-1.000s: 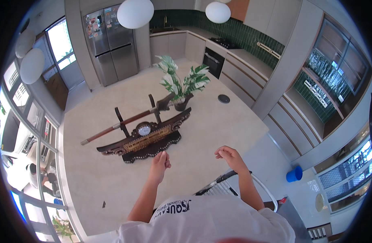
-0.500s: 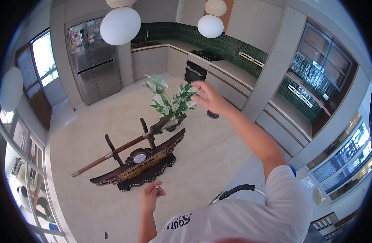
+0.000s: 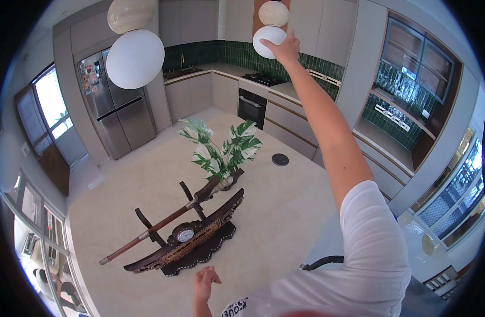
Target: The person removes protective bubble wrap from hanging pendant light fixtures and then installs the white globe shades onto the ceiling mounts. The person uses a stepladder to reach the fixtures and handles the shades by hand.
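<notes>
A pale table (image 3: 285,206) is spreading below the curled left hand (image 3: 204,280), contents hidden, and splayed right hand (image 3: 288,50), well apart. A dark stand (image 3: 192,245) is resting beyond the left; a white lamp (image 3: 264,34) is hanging at the right, contact unclear.

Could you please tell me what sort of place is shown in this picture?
It appears to be a kitchen, probably in a home. A steel refrigerator stands at the back, and a black oven is built in below a dark hob.
</notes>
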